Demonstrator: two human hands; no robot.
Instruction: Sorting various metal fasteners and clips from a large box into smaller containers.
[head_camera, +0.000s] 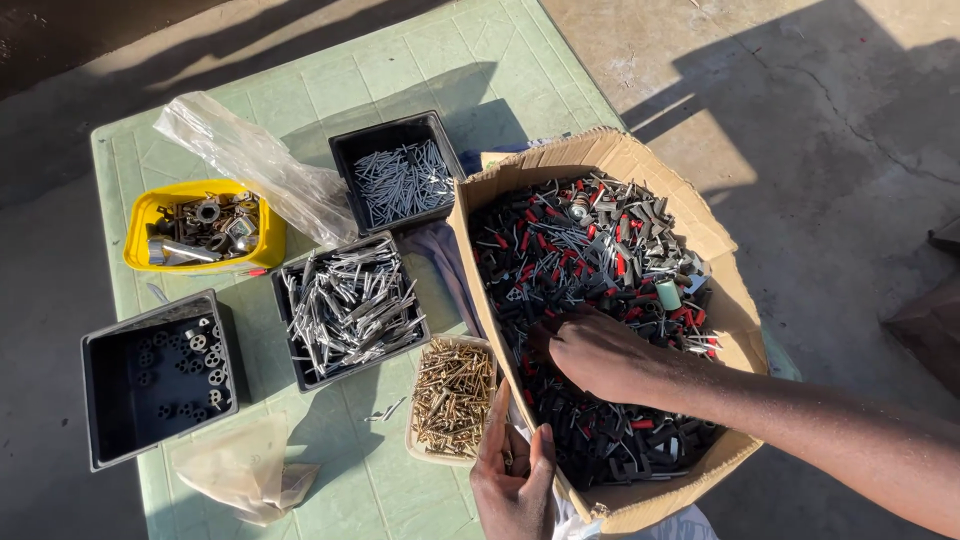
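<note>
A cardboard box (640, 165) on a pale green table (340, 70) is full of mixed small hardware: dark plastic pieces, red pieces and grey metal parts. My right hand (592, 352) reaches in from the right and rests on the pile, fingers curled down among the dark pieces; whether it grips one is hidden. My left hand (512, 478) is at the box's near left edge, palm up with fingers loosely apart, and a small part seems to lie in it. Just left of that hand sits a shallow tray of brass screws (452, 395).
Left of the box stand two black bins of silver nails or pins (402, 182) (348, 305), a black bin with a few washers (160, 375), and a yellow tub of metal parts (204, 226). Clear plastic bags (250, 155) (245, 468) lie on the table. Concrete floor surrounds it.
</note>
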